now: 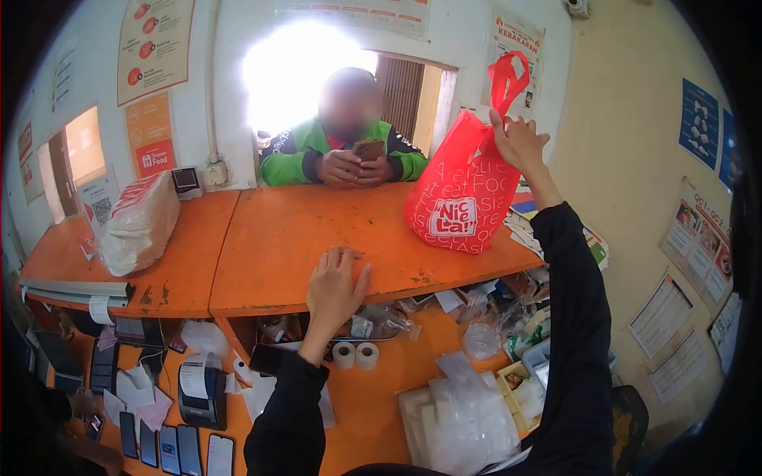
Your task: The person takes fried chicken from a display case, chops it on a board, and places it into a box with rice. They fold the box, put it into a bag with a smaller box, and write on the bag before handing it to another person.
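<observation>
A red printed bag (460, 190) stands on the orange counter (317, 222), its handles sticking up. My right hand (520, 143) is at the top of the bag beside the handles, its fingers bent around the bag's upper edge. My left hand (337, 285) rests on the counter's near edge with its fingers apart and nothing in it. Across the counter, a person in a green and black jacket (290, 163) leans at the window and holds a phone (367, 150) in both hands.
At the left of the counter lies a wrapped stack of white bags (141, 226). Below are a receipt printer (201, 390), several phones (189, 449), two paper rolls (367, 355), clear plastic bags (468, 416) and a yellow tray (520, 397). Another person's hand (83, 403) shows at the lower left.
</observation>
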The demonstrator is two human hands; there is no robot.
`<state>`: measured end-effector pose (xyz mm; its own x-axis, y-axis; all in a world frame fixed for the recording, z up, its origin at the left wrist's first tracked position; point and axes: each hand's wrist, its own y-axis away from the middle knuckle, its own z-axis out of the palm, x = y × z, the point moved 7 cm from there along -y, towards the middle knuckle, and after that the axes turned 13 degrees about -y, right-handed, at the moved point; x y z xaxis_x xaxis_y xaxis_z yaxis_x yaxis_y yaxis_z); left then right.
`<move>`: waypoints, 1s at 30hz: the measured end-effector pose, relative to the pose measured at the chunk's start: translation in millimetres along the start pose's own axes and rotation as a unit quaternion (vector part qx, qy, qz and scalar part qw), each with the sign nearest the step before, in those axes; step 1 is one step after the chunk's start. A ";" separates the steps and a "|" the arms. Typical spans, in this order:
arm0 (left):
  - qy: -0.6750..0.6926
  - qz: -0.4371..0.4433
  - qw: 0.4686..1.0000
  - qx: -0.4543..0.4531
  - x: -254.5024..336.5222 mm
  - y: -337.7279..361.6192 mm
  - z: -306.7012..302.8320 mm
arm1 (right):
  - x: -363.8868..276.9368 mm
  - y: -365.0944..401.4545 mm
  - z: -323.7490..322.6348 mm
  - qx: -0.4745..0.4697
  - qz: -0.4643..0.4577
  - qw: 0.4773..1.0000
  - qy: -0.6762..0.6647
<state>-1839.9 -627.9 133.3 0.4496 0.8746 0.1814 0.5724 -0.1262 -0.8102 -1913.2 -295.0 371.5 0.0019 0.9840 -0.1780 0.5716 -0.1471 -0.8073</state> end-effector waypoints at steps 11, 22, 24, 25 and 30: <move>0.261 -0.028 0.965 0.007 18.2 -55.5 10.4 | -1.5 56.7 -30.6 0.093 -0.140 0.986 0.018; 0.336 -0.058 0.932 0.119 109.9 -195.1 94.0 | -21.7 114.8 -25.9 0.298 -0.091 0.944 -0.107; 0.367 -0.056 0.911 0.180 110.0 -180.6 83.0 | -16.0 115.4 -14.3 0.335 -0.067 0.935 -0.095; 0.381 -0.054 0.899 0.210 109.2 -172.8 74.1 | -5.0 108.9 -5.8 0.320 -0.069 0.925 -0.194; 0.441 -0.053 0.874 0.198 95.0 -161.7 51.7 | 39.3 85.7 16.0 0.113 -0.001 0.841 -0.529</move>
<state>-1925.3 -500.2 252.7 0.8618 0.1493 0.4847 0.4390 0.2588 -0.8604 -1877.3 -270.5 286.3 -0.7990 0.3612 -0.4808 0.3998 -0.2783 -0.8733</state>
